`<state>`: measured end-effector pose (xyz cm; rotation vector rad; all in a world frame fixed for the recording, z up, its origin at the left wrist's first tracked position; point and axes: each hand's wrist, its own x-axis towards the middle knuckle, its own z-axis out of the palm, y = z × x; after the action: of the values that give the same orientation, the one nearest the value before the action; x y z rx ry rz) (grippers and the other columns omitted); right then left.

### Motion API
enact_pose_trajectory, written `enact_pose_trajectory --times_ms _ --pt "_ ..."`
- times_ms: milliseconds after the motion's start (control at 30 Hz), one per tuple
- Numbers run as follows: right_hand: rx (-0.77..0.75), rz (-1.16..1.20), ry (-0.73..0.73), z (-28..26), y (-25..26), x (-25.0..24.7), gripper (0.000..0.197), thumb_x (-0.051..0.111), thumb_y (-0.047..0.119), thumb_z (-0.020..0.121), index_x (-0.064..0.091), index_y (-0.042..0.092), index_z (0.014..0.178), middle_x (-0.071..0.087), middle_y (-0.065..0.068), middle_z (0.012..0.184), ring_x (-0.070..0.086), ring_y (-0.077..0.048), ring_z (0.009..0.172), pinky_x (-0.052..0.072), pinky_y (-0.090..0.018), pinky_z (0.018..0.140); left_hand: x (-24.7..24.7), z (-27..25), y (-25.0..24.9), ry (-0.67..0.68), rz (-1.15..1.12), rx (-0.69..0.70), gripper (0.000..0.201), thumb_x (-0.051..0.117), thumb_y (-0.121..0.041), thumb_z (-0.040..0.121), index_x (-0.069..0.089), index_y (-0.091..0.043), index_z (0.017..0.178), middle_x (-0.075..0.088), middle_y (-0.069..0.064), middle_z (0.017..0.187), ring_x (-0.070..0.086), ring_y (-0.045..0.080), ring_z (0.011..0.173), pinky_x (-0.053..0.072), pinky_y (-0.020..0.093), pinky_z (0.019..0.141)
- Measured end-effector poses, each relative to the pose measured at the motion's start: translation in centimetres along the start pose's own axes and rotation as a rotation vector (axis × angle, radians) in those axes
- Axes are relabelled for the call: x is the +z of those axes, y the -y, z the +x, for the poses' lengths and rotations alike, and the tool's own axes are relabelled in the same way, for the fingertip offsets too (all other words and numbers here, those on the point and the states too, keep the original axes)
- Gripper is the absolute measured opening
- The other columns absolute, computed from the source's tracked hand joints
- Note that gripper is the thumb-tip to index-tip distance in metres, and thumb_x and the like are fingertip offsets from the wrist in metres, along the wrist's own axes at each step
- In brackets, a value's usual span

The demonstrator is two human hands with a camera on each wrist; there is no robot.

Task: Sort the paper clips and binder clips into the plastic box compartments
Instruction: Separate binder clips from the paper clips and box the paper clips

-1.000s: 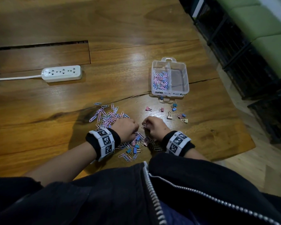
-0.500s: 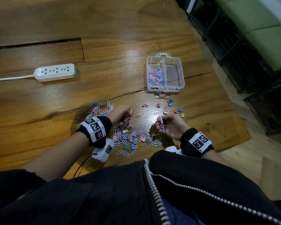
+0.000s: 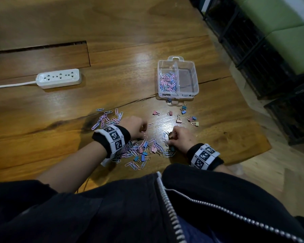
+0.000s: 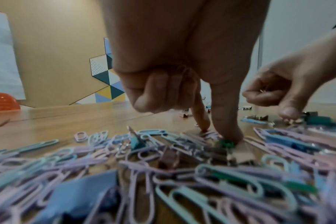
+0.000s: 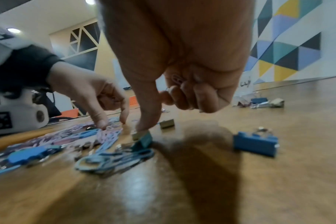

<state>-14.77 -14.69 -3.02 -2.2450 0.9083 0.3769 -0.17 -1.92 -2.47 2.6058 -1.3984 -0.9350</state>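
A clear two-compartment plastic box [image 3: 195, 79] stands at the back right; its left compartment holds paper clips [image 3: 167, 80] and its right one is bare. A mixed pile of pastel paper clips and small binder clips [image 3: 144, 149] lies between my hands. My left hand [image 3: 142, 130] sets thumb and index tips down into the pile [image 4: 125, 159], other fingers curled round what looks like a clip loop. My right hand [image 3: 169, 139] keeps paper clips tucked in its curled fingers [image 5: 182, 94], while its thumb presses a teal binder clip [image 5: 144, 141].
Loose binder clips [image 3: 183, 118] lie scattered between the box and my right hand. More paper clips [image 3: 105, 118] spread left of my left wrist. A white power strip [image 3: 59, 78] lies at the far left. The table's edge [image 3: 263, 148] runs close on the right.
My right hand, lifted with pinched paper clips half a second ago, has come down to the pile's right edge. My left hand has dropped its fingertips into the pile.
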Motion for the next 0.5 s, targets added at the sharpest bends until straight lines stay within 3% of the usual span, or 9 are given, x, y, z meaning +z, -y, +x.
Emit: enact_pose_trajectory --times_ms 133,200,300,400,500 --pt "-0.046 -0.019 -0.104 0.8 -0.6 -1.1 0.015 0.063 0.014 0.08 0.049 0.017 0.077 0.055 -0.004 0.1 0.05 -0.02 0.096 0.044 -0.033 0.085 0.7 0.1 -0.3 -0.018 0.188 0.046 0.026 0.054 -0.035 0.089 0.06 -0.016 0.106 0.065 0.003 0.104 0.061 0.019 0.096 0.054 0.033 0.083" --pt "-0.1 0.014 -0.115 1.0 -0.1 -1.0 0.007 0.061 0.015 0.082 0.055 0.013 0.084 0.054 -0.002 0.1 0.047 -0.016 0.093 0.04 -0.028 0.081 1.2 0.0 -0.5 -0.026 0.25 0.065 0.028 0.046 -0.034 0.093 0.057 -0.012 0.106 0.064 0.005 0.102 0.062 0.021 0.094 0.054 0.034 0.083" --pt "-0.14 0.044 -0.037 1.0 0.8 -0.4 0.015 0.065 0.019 0.08 0.059 0.012 0.092 0.052 0.0 0.098 0.045 -0.013 0.088 0.036 -0.022 0.072 1.4 0.0 -0.4 -0.021 0.217 0.073 0.03 0.039 -0.033 0.096 0.053 -0.009 0.105 0.061 0.007 0.099 0.06 0.023 0.092 0.053 0.034 0.081" --pt "-0.199 -0.088 0.039 1.0 1.1 0.0 0.021 0.063 0.023 0.081 0.06 0.015 0.101 0.05 -0.001 0.098 0.045 -0.014 0.09 0.035 -0.023 0.073 0.6 0.2 -0.1 0.02 -0.242 -0.007 0.024 0.034 -0.027 0.098 0.05 -0.01 0.092 0.049 0.0 0.077 0.05 0.019 0.075 0.043 0.023 0.063" --pt "-0.235 -0.228 0.069 1.4 1.2 0.1 0.023 0.055 0.025 0.087 0.058 0.01 0.103 0.053 -0.005 0.103 0.048 -0.019 0.095 0.035 -0.024 0.076 -0.4 0.5 0.4 0.043 -1.032 -0.14 0.024 0.029 -0.011 0.095 0.041 -0.011 0.074 0.039 0.0 0.065 0.041 0.011 0.05 0.033 0.018 0.044"
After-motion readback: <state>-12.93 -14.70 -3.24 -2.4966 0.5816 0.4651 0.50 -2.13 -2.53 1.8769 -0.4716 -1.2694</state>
